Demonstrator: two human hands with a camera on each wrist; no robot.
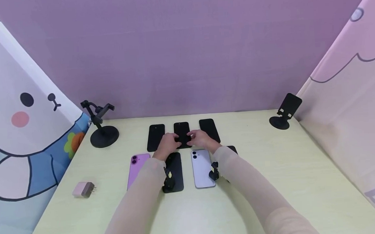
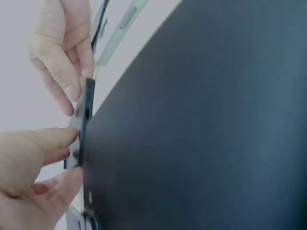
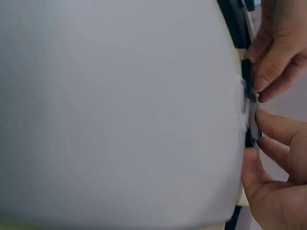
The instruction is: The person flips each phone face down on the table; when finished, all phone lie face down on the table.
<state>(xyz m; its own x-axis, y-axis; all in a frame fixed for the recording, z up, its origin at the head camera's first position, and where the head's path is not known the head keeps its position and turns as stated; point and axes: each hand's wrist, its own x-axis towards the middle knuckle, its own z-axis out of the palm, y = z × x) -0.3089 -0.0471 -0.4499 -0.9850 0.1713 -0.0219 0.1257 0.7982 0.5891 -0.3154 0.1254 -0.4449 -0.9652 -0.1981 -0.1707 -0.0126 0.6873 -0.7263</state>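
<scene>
At the middle of the back row lies a black phone (image 1: pixel 182 131). My left hand (image 1: pixel 167 144) grips its left side, and my right hand (image 1: pixel 201 138) holds the opposite side. Seen edge-on in the left wrist view, the same phone (image 2: pixel 87 110) sits between the thumbs and fingertips of both hands. On either side of it lie a black phone (image 1: pixel 155 136) and another black phone (image 1: pixel 209 130). Nearer me are a purple phone (image 1: pixel 137 169), a dark phone (image 1: pixel 177 173) and a pale lavender phone (image 1: pixel 202 170). My right sleeve mostly hides one more dark phone (image 1: pixel 232 149).
A black stand with a round base (image 1: pixel 104 136) is at the back left. A smaller black phone stand (image 1: pixel 289 107) occupies the back right corner. On the left of the table (image 1: pixel 303 181) lies a pink and grey charger plug (image 1: pixel 83 189). A purple backdrop (image 1: pixel 185 61) rises behind.
</scene>
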